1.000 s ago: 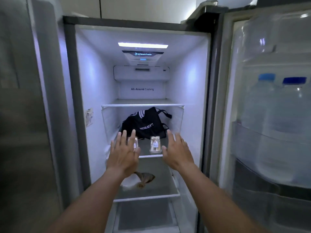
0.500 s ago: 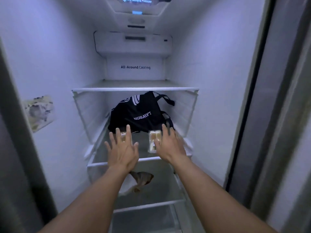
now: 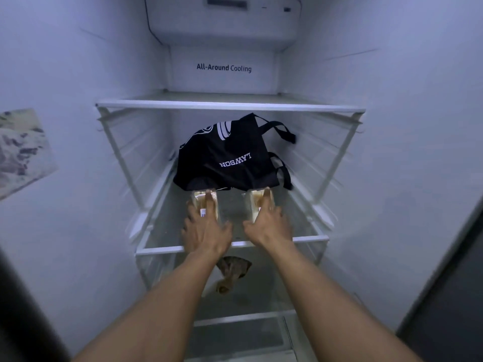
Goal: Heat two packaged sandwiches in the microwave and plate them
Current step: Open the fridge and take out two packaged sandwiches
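Two clear-wrapped sandwiches stand side by side on the fridge's middle glass shelf [image 3: 162,250]. My left hand [image 3: 206,231] lies over the left sandwich [image 3: 197,198], fingers stretched along its top and thumb spread to the right. Over the right sandwich [image 3: 253,202] my right hand [image 3: 269,223] lies the same way, fingers reaching to its far end and thumb out to the left. Both packages are largely hidden under my fingers and still rest on the shelf.
A black Lawson tote bag [image 3: 224,158] lies just behind the sandwiches. The bare upper shelf [image 3: 230,105] hangs low above my hands. A brown crumpled item [image 3: 232,270] sits on the shelf below. A worn sticker [image 3: 21,150] is on the left wall.
I have leaned further into the fridge. Both hands moved forward from short of the shelf edge and now rest on top of the two sandwiches.
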`<action>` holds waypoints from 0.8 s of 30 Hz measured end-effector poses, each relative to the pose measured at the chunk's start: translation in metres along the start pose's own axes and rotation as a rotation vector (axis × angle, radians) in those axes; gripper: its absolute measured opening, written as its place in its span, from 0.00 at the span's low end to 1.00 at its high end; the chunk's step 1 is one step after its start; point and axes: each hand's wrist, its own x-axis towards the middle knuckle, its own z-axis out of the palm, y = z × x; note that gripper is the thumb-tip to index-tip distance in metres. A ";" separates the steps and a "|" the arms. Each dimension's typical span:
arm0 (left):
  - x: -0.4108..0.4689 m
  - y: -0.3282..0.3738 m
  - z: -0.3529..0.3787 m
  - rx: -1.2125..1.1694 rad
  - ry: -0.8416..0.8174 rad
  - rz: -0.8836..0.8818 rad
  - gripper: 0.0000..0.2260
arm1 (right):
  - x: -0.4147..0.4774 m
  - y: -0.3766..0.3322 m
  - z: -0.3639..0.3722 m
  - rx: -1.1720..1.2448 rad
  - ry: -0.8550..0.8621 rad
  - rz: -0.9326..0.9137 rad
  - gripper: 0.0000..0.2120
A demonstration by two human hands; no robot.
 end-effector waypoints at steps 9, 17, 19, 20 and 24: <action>0.013 0.006 0.003 0.112 -0.037 -0.065 0.45 | 0.009 0.005 0.001 -0.017 0.036 0.023 0.55; 0.014 0.001 -0.001 0.114 -0.019 -0.058 0.44 | 0.011 0.006 0.000 0.001 0.047 0.032 0.54; 0.014 -0.001 0.000 0.117 0.002 -0.048 0.43 | 0.010 0.006 0.000 -0.005 0.056 0.028 0.53; 0.014 -0.002 0.000 0.120 0.013 -0.041 0.43 | 0.009 0.006 0.000 -0.009 0.064 0.025 0.53; 0.014 -0.006 0.000 0.134 0.016 -0.008 0.41 | 0.006 0.005 -0.001 -0.016 0.077 0.019 0.51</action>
